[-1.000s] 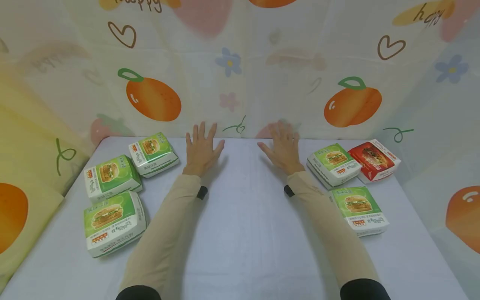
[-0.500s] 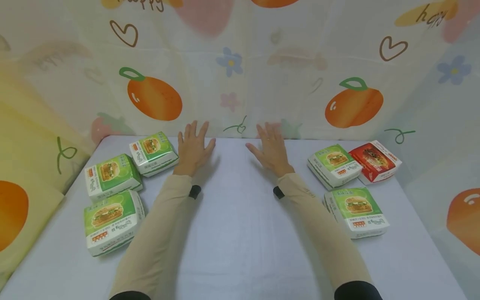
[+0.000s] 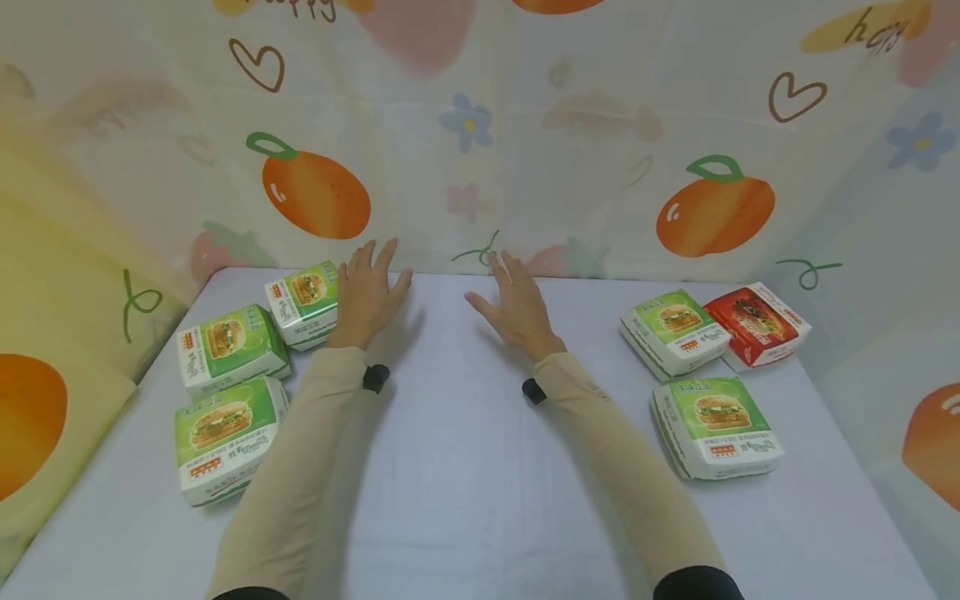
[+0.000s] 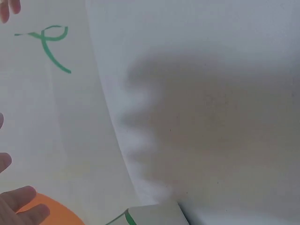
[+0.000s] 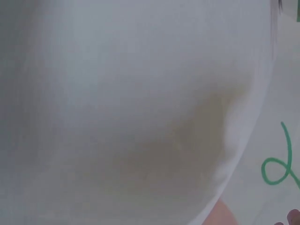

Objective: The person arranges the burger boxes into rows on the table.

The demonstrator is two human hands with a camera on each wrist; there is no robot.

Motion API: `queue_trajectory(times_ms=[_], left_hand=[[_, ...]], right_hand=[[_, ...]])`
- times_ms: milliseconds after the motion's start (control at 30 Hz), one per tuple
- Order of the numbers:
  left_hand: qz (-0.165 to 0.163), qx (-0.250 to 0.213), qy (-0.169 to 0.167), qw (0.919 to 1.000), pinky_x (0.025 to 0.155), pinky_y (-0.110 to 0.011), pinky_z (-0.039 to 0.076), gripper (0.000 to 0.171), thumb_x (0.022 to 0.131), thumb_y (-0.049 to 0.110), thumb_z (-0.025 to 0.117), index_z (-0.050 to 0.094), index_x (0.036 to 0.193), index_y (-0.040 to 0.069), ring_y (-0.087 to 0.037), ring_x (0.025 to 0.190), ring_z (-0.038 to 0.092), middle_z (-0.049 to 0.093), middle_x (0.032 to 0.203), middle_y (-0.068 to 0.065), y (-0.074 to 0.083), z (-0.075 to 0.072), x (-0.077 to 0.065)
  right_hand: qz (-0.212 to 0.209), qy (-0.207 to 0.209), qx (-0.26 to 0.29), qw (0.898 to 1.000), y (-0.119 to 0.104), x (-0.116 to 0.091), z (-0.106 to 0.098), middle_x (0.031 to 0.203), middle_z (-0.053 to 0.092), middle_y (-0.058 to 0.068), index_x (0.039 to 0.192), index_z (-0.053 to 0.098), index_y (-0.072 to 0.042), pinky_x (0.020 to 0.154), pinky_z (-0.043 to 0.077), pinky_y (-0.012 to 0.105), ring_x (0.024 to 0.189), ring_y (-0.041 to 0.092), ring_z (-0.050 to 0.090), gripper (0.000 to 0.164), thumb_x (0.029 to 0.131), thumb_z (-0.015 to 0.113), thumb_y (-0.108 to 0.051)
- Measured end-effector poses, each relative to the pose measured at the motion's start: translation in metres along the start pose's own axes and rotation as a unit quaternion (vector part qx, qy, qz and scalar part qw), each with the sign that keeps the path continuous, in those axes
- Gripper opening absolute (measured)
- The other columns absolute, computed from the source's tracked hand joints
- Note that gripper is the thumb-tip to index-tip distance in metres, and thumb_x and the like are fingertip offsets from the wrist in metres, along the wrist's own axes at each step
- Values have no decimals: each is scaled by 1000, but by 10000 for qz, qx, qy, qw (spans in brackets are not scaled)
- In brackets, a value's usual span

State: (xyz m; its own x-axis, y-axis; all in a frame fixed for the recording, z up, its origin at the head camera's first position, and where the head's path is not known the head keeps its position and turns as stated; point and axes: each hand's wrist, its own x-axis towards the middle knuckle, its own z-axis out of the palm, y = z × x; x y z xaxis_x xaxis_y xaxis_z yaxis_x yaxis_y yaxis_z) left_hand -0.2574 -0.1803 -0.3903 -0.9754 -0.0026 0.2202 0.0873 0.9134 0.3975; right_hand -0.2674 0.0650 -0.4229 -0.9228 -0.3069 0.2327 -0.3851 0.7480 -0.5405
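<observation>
Left hand (image 3: 367, 302): fingers spread, grasping nothing, near rear-left green box (image 3: 303, 305) | Right hand (image 3: 519, 310): fingers extended, grasping nothing, over white worktop (image 3: 450, 475)

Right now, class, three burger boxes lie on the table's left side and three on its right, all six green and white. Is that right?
Not quite. The head view shows that the rightmost box is red and white, not green and white; the count of three on each side is correct.
</observation>
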Motion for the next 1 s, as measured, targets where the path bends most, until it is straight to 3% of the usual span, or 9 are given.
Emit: queue_trajectory(times_ms=[533,767,1000], left_hand=[[-267,-281,65,9992,121,-60,18,60,101,35,50,36,154,11,-41,146,28,32,157,-24,-21,-14,-5],[-322,-647,188,9972,120,-60,24,59,101,31,54,36,153,11,-43,143,34,35,155,-24,-32,-23,-8],[-329,-794,-254,9960,119,-57,28,61,99,29,57,36,154,12,-41,144,35,37,156,-22,-36,-39,-8]], right_hand=[[-44,-160,688,9975,-24,0,21,166,19,13,157,28,-15,124,20,52,153,32,17,76,97,53,-53],[-204,-208,863,9958,-37,2,30,164,22,15,156,30,-13,123,23,53,153,32,20,76,97,55,-52],[-168,-303,982,9946,-47,4,37,165,23,12,156,31,-14,123,22,50,153,29,20,75,96,56,-52]])
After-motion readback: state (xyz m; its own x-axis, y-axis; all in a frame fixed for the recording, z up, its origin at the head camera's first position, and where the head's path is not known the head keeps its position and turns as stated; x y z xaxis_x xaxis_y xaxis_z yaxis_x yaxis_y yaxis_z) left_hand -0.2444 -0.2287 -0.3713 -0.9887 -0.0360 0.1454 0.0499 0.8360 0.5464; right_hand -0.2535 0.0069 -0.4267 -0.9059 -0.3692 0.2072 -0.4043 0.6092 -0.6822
